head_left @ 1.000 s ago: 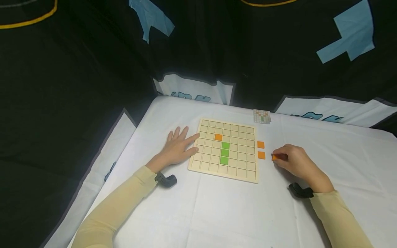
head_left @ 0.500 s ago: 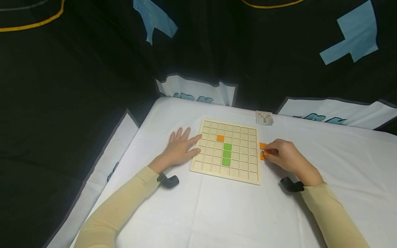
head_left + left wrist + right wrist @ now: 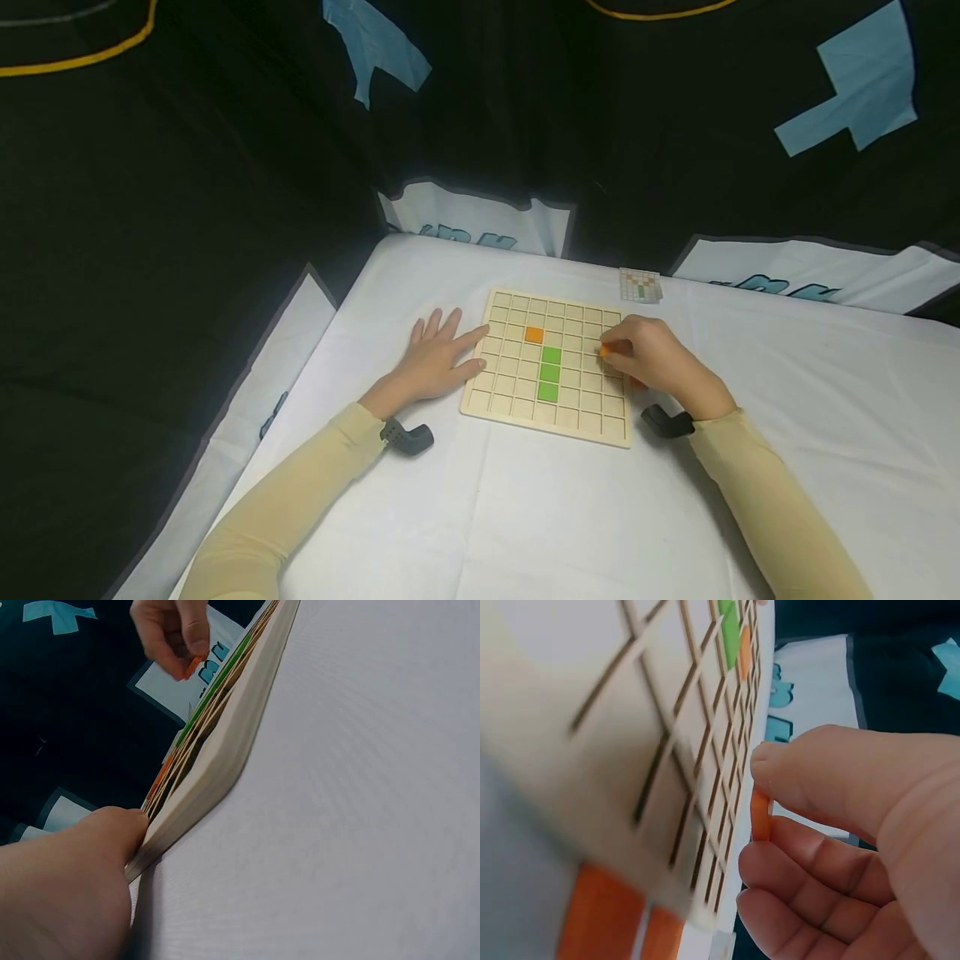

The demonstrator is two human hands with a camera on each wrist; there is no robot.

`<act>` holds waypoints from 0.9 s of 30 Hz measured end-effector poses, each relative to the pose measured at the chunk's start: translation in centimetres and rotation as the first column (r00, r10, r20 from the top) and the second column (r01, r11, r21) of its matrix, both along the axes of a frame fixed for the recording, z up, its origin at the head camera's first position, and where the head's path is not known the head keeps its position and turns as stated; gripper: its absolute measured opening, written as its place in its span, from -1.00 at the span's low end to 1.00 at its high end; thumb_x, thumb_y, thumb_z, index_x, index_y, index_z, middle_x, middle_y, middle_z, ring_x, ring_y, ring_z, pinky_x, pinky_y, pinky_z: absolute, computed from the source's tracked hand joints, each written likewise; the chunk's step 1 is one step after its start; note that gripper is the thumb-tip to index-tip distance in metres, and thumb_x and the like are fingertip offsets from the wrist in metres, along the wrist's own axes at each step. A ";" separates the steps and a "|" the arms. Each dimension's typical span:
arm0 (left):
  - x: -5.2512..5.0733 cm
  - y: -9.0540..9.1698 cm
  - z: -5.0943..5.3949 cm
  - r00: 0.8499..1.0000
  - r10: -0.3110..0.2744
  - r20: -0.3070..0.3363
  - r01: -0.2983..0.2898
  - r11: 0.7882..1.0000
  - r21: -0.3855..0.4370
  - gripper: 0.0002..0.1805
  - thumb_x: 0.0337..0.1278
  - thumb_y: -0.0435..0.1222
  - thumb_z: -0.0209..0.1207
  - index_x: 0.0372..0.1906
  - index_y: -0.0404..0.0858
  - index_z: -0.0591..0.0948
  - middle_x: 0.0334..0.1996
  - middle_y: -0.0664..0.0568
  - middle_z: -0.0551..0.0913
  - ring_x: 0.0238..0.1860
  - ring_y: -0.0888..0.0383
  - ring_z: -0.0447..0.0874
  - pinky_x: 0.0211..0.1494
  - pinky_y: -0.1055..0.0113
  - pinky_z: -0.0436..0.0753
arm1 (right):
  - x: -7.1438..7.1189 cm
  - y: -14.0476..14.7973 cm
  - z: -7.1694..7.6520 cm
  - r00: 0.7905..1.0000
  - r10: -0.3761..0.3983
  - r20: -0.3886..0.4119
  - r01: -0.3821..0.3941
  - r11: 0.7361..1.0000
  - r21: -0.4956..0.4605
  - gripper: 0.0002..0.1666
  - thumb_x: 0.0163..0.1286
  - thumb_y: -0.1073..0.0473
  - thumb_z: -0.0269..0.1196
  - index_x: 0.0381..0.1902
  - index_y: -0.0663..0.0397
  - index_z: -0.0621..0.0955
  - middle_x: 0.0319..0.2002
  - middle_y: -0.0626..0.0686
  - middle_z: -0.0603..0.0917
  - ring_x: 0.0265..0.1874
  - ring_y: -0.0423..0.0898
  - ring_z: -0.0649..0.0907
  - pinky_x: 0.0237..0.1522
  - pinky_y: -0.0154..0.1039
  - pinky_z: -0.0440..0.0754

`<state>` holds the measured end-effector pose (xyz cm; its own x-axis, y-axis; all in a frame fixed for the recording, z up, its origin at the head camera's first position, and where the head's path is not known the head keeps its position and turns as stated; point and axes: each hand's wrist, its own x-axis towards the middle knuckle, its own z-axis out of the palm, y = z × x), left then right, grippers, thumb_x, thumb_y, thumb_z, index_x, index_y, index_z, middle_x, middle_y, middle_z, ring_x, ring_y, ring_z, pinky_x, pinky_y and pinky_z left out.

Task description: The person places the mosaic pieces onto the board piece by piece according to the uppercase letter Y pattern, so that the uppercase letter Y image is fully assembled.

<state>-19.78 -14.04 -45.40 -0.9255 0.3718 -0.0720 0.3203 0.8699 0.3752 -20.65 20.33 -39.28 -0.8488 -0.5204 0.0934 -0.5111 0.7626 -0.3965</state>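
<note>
A wooden grid board (image 3: 510, 402) lies flat on the white cloth. Set in its cells are one orange tile (image 3: 533, 334) and a column of three green tiles (image 3: 550, 373). My left hand (image 3: 427, 367) rests spread beside the board, thumb and forefinger touching its left edge. Over the board's right side, my right hand (image 3: 652, 354) pinches an orange square tile (image 3: 760, 813) between thumb and fingers, held above the surface. Two loose orange tiles (image 3: 600, 915) lie just off the board's right edge; in the head view my right hand mostly hides them.
A small printed pattern card (image 3: 640, 286) lies behind the board's right corner. The white tablecloth (image 3: 525, 517) covers the table. A dark curtain (image 3: 480, 108) with blue shapes hangs behind it.
My right hand has moved left with the pinched orange tile, from the cloth past the loose tiles to over the board. My left hand keeps its place on the board's edge.
</note>
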 end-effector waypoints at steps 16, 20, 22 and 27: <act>0.1 0.1 0.1 1.000 0.002 0.002 -0.002 1.000 0.005 -0.30 0.47 0.16 -0.04 0.61 0.11 0.21 0.66 -0.27 -0.09 0.65 -0.38 -0.35 0.63 -0.35 -0.28 | -3.1 -3.8 -0.2 0.996 0.084 -0.043 -0.084 0.996 0.000 -0.86 0.27 0.37 0.40 -0.20 0.23 0.78 -0.28 0.13 0.78 -0.31 -0.01 0.61 -0.12 -0.08 0.65; 0.2 0.0 0.1 1.000 0.000 0.001 0.000 1.000 0.010 -0.30 0.46 0.16 -0.04 0.61 0.10 0.21 0.65 -0.28 -0.10 0.65 -0.38 -0.35 0.62 -0.36 -0.29 | -3.7 -4.4 -0.2 0.992 0.116 -0.057 -0.116 0.993 -0.001 -0.93 0.27 0.37 0.36 -0.38 0.14 0.73 -0.37 0.06 0.74 -0.34 -0.04 0.56 -0.12 -0.10 0.62; 0.2 0.0 0.1 1.000 0.001 0.003 -0.001 1.000 0.009 -0.30 0.47 0.16 -0.04 0.61 0.11 0.21 0.66 -0.28 -0.10 0.65 -0.38 -0.35 0.62 -0.35 -0.30 | -4.0 -4.7 -0.2 0.990 0.128 -0.058 -0.128 0.992 -0.001 -0.87 0.27 0.38 0.35 -0.46 0.10 0.69 -0.41 0.03 0.71 -0.36 -0.04 0.53 -0.13 -0.11 0.60; 0.2 0.1 0.4 1.000 -0.004 0.006 0.004 1.000 0.006 -0.30 0.47 0.15 -0.05 0.61 0.10 0.20 0.66 -0.28 -0.11 0.65 -0.39 -0.36 0.62 -0.35 -0.30 | -4.7 -5.6 0.0 0.991 0.129 -0.040 -0.130 0.992 -0.008 -0.84 0.28 0.37 0.35 -0.51 0.14 0.67 -0.42 0.06 0.72 -0.35 -0.02 0.56 -0.11 -0.09 0.63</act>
<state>-19.61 -13.99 -45.03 -0.9237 0.3756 -0.0756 0.3210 0.8664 0.3826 -25.37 14.70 -39.28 -0.7699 -0.6243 0.1319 -0.6207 0.6847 -0.3821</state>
